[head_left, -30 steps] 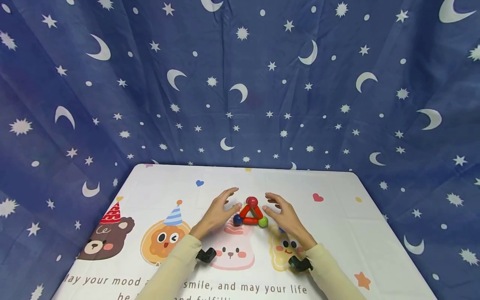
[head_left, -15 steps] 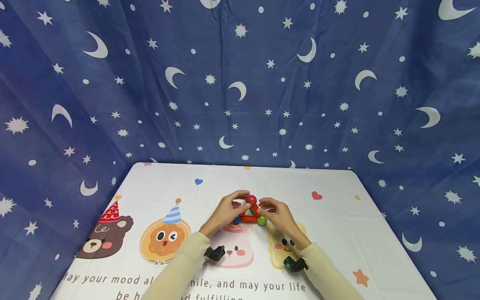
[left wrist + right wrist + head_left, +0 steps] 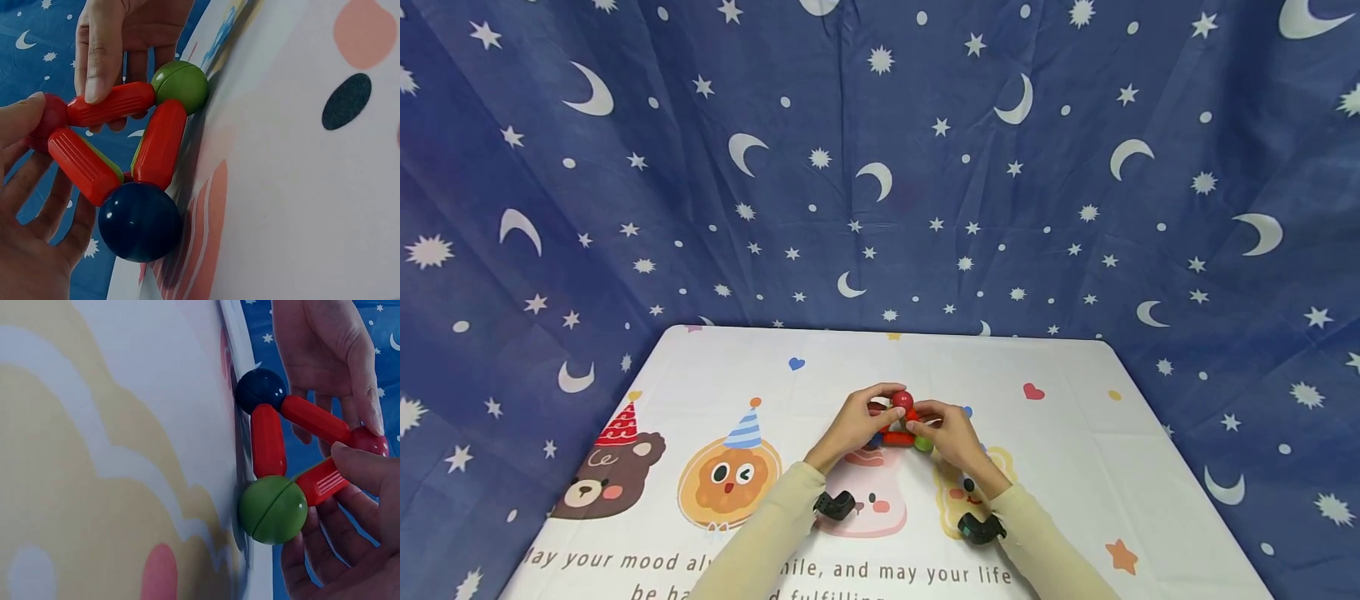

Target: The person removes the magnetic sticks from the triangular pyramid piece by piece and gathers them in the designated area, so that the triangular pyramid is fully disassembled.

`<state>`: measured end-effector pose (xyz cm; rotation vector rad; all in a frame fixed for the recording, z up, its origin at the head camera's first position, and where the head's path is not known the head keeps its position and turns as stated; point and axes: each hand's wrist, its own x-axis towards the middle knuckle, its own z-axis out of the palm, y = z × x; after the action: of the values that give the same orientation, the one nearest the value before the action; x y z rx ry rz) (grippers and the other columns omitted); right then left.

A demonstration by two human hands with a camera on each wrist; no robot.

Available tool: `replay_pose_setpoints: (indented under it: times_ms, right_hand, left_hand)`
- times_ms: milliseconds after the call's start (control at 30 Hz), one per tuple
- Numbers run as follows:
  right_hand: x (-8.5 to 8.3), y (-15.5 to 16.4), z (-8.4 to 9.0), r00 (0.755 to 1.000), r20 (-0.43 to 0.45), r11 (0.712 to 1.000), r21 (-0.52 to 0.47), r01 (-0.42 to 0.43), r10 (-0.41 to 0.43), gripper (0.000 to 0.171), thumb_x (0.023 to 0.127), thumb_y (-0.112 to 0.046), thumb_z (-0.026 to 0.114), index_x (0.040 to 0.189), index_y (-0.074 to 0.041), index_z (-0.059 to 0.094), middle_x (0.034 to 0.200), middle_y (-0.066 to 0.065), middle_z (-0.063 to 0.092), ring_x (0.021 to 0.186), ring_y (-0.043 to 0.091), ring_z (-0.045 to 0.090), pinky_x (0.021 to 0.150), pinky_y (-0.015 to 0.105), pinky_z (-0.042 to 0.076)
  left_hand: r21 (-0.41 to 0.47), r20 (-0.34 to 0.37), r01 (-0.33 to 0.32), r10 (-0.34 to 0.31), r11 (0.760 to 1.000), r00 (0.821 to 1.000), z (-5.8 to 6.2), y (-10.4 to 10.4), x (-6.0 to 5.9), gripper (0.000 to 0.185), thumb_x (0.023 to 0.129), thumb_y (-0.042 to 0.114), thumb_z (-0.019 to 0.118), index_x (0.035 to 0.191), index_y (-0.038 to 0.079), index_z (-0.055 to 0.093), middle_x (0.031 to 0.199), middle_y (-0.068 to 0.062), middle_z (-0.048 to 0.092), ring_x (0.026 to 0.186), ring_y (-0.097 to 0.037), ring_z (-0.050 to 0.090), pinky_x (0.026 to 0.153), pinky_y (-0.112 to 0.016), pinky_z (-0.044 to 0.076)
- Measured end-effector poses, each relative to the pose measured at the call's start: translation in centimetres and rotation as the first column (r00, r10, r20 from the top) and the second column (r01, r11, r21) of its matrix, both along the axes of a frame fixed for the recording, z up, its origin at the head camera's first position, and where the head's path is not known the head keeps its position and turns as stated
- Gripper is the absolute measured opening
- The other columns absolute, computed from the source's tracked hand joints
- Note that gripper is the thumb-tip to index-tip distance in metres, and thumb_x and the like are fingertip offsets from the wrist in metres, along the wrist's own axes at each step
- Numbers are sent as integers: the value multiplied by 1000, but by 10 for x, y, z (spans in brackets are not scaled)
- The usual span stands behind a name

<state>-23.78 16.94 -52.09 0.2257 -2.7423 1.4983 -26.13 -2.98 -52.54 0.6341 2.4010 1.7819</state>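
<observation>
At table [image 3: 1075,433] centre, on the cartoon-print cloth, I see a toy triangle [image 3: 901,423]: 3 red rods w/ ball corners. Red ball [image 3: 902,400] on top, blue ball [image 3: 140,221] and green ball [image 3: 272,509] sit on the cloth. Left hand [image 3: 855,423] grips the top corner, thumb on the red ball, fingers curled behind the left rod. Right hand [image 3: 951,433] pinches the right rod [image 3: 320,481] near the top, thumb pressed on it. Starry blue backdrop [image 3: 880,167] behind the table.
</observation>
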Motion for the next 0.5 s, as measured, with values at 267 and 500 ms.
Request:
replay_pose_setpoints:
  times_ms: [267, 500]
  right_hand:
    - [1, -2, -2, 997, -71, 999, 34, -2, 4, 27, 83, -16, 79, 109, -10, 74, 94, 3, 75, 86, 14, 66, 78, 27, 55]
    - [1, 0, -3, 996, -93, 999, 38, -15, 19, 28, 83, -15, 79, 109, -9, 75, 94, 3, 75, 85, 14, 66, 76, 25, 55]
  left_hand:
    - [-8, -1, 1, -1, 1000, 1000, 1, 0, 0, 38, 90, 26, 72, 127, 21, 64, 118, -6, 66, 95, -22, 70, 83, -27, 57]
    - [-15, -18, 6, -7, 1000, 1000, 2, 0, 1, 37, 91, 23, 71, 127, 20, 64, 118, -5, 66, 95, -19, 69, 86, -30, 57]
